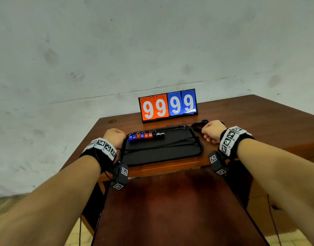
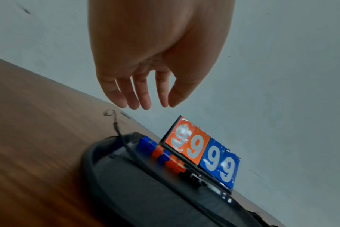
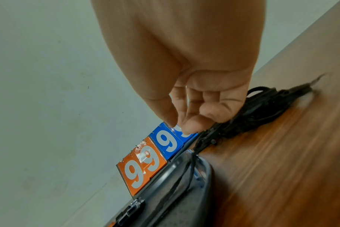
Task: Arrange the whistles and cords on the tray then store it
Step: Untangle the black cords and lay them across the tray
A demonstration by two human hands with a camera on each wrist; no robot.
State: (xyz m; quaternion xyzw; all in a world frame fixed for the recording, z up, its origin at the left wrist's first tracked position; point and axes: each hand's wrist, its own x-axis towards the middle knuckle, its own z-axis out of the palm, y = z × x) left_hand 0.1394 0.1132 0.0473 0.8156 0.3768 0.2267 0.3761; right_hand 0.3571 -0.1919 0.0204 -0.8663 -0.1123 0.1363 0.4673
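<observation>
A black tray lies on the wooden table. Along its far edge stands a row of blue, red and black whistles, also seen in the left wrist view as whistles. Black cords stretch across the tray, one end with a clasp lying past its left rim. More cords sit in a pile off the tray's far right corner. My left hand hovers left of the tray, fingers relaxed and holding nothing. My right hand hangs beside the cord pile, fingers loosely curled, no cord seen inside them.
A flip scoreboard reading 99 99 stands right behind the tray, close to the grey wall. The table's left edge is near my left hand. A lower dark wooden surface lies in front of the table.
</observation>
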